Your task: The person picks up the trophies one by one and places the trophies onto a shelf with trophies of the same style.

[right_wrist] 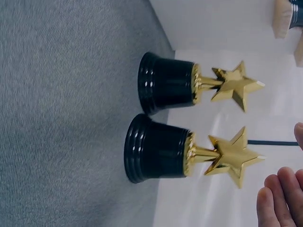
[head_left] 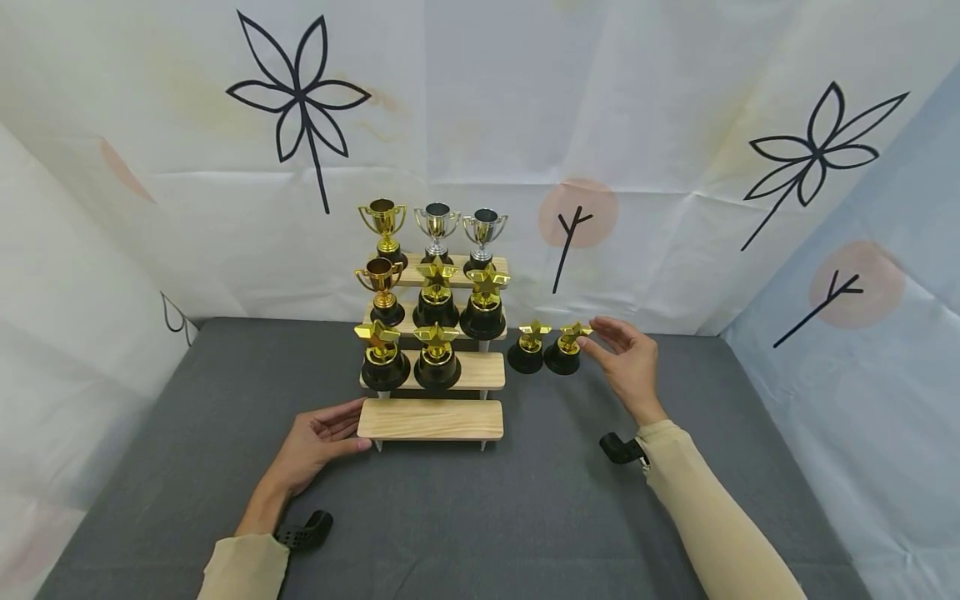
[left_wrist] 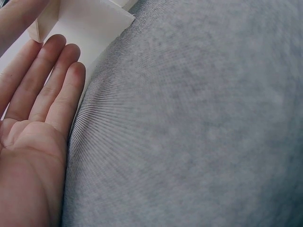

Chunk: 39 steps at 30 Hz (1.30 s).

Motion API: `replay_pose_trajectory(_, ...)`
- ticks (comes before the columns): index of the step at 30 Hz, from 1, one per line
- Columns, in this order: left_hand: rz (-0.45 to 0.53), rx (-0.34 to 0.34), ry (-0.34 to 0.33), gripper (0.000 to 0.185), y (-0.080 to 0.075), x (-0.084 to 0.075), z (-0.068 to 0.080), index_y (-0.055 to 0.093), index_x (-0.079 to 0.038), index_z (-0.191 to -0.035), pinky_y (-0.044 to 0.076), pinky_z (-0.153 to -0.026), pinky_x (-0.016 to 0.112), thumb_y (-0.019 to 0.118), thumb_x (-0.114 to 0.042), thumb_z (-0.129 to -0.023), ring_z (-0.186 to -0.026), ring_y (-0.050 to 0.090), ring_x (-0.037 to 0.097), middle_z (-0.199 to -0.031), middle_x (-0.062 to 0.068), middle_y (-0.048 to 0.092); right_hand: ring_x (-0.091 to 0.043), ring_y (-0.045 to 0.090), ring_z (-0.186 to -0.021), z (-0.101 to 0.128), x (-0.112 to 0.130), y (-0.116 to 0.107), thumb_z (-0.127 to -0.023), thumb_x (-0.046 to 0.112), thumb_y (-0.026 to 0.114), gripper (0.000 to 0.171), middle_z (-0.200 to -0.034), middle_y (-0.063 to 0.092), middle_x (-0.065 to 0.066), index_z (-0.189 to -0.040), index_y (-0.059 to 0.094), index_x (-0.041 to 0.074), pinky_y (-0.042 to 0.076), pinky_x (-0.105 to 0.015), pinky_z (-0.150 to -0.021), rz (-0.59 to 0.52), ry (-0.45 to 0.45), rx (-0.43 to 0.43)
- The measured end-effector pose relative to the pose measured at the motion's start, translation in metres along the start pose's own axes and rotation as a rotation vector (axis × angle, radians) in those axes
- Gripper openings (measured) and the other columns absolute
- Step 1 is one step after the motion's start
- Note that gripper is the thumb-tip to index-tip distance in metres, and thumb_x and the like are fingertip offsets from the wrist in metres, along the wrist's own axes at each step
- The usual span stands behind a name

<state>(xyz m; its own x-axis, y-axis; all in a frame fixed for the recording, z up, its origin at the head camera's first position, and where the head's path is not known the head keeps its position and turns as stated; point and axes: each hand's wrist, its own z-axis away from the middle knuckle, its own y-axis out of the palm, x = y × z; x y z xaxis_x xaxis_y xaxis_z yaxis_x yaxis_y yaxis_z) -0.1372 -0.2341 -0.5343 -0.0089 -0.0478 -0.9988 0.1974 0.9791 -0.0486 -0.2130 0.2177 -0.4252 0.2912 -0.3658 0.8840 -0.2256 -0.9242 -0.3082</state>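
a: eight trophies stand on the stepped wooden riser; two small gold star trophies on black bases wait on the grey surface.
b: right hand spread beside them, holding nothing; left hand flat against the riser's bare bottom step.

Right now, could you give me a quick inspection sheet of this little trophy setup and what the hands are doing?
Surface: grey fabric-covered table.
Job's things: two star trophies with black bases stand upright side by side on the cloth, right of the wooden tiered stand; its bottom step is bare.
Clutter: eight more trophies on the upper steps, cups at the top, stars lower down.
Hands: left hand open, fingers touching the bottom step's left end; right hand open, fingertips close beside the nearer star, contact unclear.
Cables: nothing seen; black wrist-worn cameras show.
Surroundings: white cloth backdrop printed with black flowers and peach dots.
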Motion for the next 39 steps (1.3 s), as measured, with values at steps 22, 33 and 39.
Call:
replay_pose_trajectory(22,0.013,0.004,-0.011,0.078,0.001,-0.003,0.0,0.046,0.013,-0.145,0.052,-0.103,0.026,0.086,0.001,-0.079,-0.119,0.061,0.005,-0.144,0.033,0.048,-0.038,0.059,-0.124,-0.023,-0.043,0.002,-0.09,0.007,0.079,0.048,-0.132,0.062,-0.025,-0.132,0.061,-0.009,0.052,-0.04,-0.107,0.111,0.132,0.119)
replay_pose_trajectory(33,0.008,0.001,-0.009,0.076,0.001,-0.002,0.0,0.047,0.012,-0.144,0.053,-0.103,0.026,0.085,0.001,-0.079,-0.119,0.061,0.005,-0.144,0.033,0.049,-0.037,0.062,-0.119,-0.025,-0.051,0.003,-0.092,0.007,0.077,0.045,-0.131,0.063,-0.025,-0.133,0.062,-0.007,0.057,-0.028,-0.098,0.121,0.122,0.151)
replay_pose_trajectory(39,0.016,0.003,-0.012,0.077,0.001,-0.002,0.0,0.047,0.012,-0.145,0.052,-0.103,0.026,0.085,0.002,-0.079,-0.119,0.061,0.005,-0.144,0.033,0.049,-0.037,0.063,-0.117,-0.026,-0.053,0.005,-0.094,0.005,0.074,0.043,-0.129,0.063,-0.026,-0.132,0.062,-0.008,0.057,-0.015,-0.091,0.097,0.122,0.159)
